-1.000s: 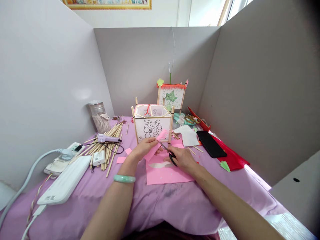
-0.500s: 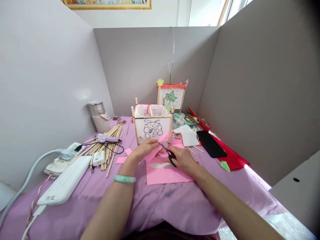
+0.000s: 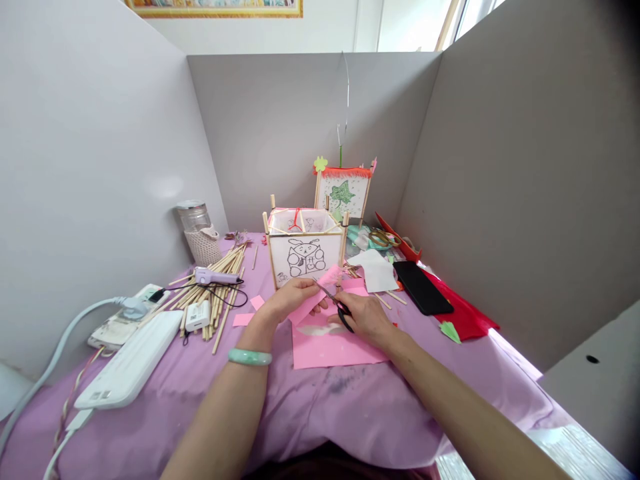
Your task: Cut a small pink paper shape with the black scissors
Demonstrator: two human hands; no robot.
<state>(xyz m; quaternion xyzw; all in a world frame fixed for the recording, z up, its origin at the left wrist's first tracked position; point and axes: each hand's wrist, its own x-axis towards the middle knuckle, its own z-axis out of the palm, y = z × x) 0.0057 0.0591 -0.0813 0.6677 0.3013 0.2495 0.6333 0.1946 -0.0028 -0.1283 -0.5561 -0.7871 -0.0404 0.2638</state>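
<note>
My left hand pinches a narrow pink paper piece, its fingers closed on it. In my right hand are scissors with black handles, their blades at the paper beside my left fingertips. Beneath both hands lies a larger pink sheet with a torn-looking pale patch on it. Just behind the hands stands a stick-framed box with white panels, an animal drawing and a red cord on top.
Wooden sticks, a lilac glue gun and a white power bank lie left. A lidded jar stands behind them. Right are a black phone, red cloth and white paper. Another lantern stands behind.
Both hands stay in nearly the same place. The scissors and the tip of the pink piece have shifted very slightly.
</note>
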